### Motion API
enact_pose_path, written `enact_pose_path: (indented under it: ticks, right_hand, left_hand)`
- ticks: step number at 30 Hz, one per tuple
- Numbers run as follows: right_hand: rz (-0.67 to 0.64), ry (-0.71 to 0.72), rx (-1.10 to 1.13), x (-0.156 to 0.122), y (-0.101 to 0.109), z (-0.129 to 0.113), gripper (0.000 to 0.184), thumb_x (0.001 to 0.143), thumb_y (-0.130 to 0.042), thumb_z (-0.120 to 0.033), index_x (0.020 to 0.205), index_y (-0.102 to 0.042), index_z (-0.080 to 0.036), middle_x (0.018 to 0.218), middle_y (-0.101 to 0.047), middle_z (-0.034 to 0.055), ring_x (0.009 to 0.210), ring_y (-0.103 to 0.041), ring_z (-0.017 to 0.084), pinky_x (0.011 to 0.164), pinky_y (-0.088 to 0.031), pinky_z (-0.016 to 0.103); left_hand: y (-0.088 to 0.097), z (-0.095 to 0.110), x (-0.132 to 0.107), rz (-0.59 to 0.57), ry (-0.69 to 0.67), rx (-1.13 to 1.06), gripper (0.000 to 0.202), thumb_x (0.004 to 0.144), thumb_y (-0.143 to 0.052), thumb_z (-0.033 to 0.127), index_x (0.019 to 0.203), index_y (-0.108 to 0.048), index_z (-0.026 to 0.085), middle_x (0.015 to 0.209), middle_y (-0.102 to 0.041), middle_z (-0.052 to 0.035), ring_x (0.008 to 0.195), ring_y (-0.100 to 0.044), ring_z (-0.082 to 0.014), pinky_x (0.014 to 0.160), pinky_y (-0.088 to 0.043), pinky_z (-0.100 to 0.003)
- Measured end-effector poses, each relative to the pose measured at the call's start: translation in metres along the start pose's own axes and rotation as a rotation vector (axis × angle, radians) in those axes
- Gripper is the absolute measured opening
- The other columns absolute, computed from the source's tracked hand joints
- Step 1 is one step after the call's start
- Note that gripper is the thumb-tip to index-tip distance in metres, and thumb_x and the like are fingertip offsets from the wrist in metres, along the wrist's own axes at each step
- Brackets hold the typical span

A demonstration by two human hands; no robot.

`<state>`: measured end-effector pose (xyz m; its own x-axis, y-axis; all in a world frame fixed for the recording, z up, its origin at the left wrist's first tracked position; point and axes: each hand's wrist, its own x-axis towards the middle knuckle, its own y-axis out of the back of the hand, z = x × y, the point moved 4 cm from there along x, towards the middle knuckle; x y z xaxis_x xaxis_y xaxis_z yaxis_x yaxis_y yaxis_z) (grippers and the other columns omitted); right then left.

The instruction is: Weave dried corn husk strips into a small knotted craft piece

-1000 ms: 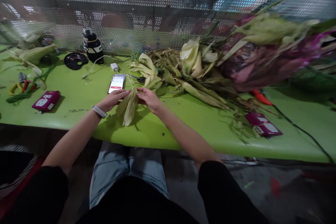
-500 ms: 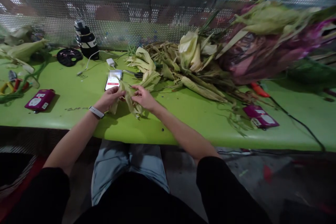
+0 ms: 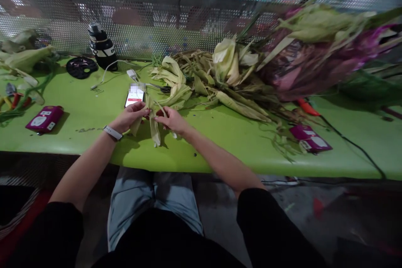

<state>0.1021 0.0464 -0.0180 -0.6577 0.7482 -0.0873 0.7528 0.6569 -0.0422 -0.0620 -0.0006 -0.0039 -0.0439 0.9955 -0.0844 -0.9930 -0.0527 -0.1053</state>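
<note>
Pale strips of corn husk (image 3: 155,132) hang between my two hands, low over the green table (image 3: 220,150). My left hand (image 3: 132,116), with a white band at the wrist, pinches the husk from the left. On the other side, my right hand (image 3: 171,119) has its fingers closed on a strip of the same husk. A phone (image 3: 135,95) with a lit screen lies just beyond my left hand. Behind the right hand begins a heap of dry corn husks (image 3: 201,71).
A purple box (image 3: 45,119) lies at left, another purple box (image 3: 310,138) at right beside a black cable (image 3: 348,140). At the back stand a dark bottle (image 3: 103,48) and a black disc (image 3: 81,68). A husk-filled pink bag (image 3: 292,71) leans against the perforated metal screen (image 3: 188,12).
My right hand has shifted slightly, its fingers curling in more. The husk strips between my hands hang differently, one now straighter down. The whole view has moved a little.
</note>
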Motion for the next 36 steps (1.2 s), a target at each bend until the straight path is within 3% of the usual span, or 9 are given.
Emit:
enact_pose_path:
  ticks: [4, 10, 16, 22, 26, 30, 36]
  right_hand:
    - [-0.018, 0.005, 0.034, 0.0, 0.002, 0.0, 0.018, 0.075, -0.073, -0.023, 0.08, -0.057, -0.017, 0.07, -0.058, -0.0042, 0.044, -0.044, 0.004, 0.042, -0.038, 0.021]
    - [0.036, 0.026, 0.045, 0.002, 0.009, -0.002, 0.022, 0.076, -0.074, -0.03, 0.083, -0.057, -0.017, 0.065, -0.061, -0.0044, 0.042, -0.044, 0.003, 0.038, -0.034, 0.018]
    - [-0.036, 0.023, 0.037, 0.002, 0.002, 0.0, 0.019, 0.081, -0.069, -0.034, 0.082, -0.058, -0.018, 0.06, -0.062, -0.0039, 0.039, -0.043, 0.004, 0.036, -0.028, 0.018]
    - [-0.145, 0.063, 0.051, -0.002, -0.005, -0.004, 0.016, 0.083, -0.063, -0.033, 0.083, -0.062, -0.017, 0.065, -0.064, -0.0017, 0.043, -0.047, 0.007, 0.04, -0.031, 0.021]
    - [-0.065, 0.069, 0.057, 0.001, -0.001, 0.0, 0.018, 0.077, -0.069, -0.033, 0.076, -0.058, -0.019, 0.063, -0.059, -0.0029, 0.052, -0.051, 0.009, 0.052, -0.042, 0.024]
    - [0.036, 0.141, 0.035, 0.004, 0.003, 0.001, 0.016, 0.075, -0.07, -0.03, 0.075, -0.058, -0.018, 0.072, -0.06, -0.0012, 0.07, -0.057, 0.012, 0.075, -0.051, 0.03]
    - [-0.014, 0.169, 0.08, 0.007, 0.003, 0.003, 0.033, 0.063, -0.077, -0.025, 0.088, -0.057, -0.018, 0.083, -0.063, -0.0013, 0.074, -0.059, 0.012, 0.075, -0.052, 0.029]
  left_hand:
    - [-0.003, 0.0, -0.002, -0.01, 0.034, 0.012, 0.031, 0.069, -0.082, 0.034, 0.087, -0.064, 0.016, 0.077, -0.068, -0.0019, 0.062, -0.062, -0.0105, 0.051, -0.047, -0.02]
    - [0.005, 0.0, 0.001, 0.097, -0.052, -0.043, 0.034, 0.069, -0.083, 0.037, 0.087, -0.06, 0.018, 0.068, -0.064, 0.0027, 0.056, -0.061, -0.0073, 0.051, -0.046, -0.018]
    - [0.003, -0.006, 0.002, 0.009, -0.032, 0.058, 0.035, 0.069, -0.082, 0.041, 0.087, -0.065, 0.016, 0.067, -0.065, -0.0009, 0.052, -0.057, -0.0077, 0.044, -0.037, -0.019]
    - [0.006, -0.009, 0.004, 0.031, -0.07, 0.089, 0.027, 0.066, -0.084, 0.032, 0.083, -0.07, 0.016, 0.077, -0.068, -0.0018, 0.064, -0.06, -0.0081, 0.059, -0.046, -0.021]
    - [0.004, -0.011, 0.004, -0.018, -0.026, 0.023, 0.033, 0.063, -0.085, 0.026, 0.089, -0.069, 0.015, 0.091, -0.07, -0.0045, 0.078, -0.066, -0.0126, 0.072, -0.055, -0.026]
    - [0.002, -0.012, 0.002, -0.038, 0.021, 0.036, 0.042, 0.066, -0.083, 0.022, 0.104, -0.065, 0.017, 0.094, -0.071, -0.0067, 0.079, -0.068, -0.0151, 0.062, -0.055, -0.023]
    - [0.006, -0.014, 0.003, -0.019, 0.031, 0.058, 0.042, 0.062, -0.084, 0.017, 0.099, -0.065, 0.014, 0.088, -0.068, -0.0042, 0.069, -0.066, -0.0121, 0.056, -0.055, -0.021]
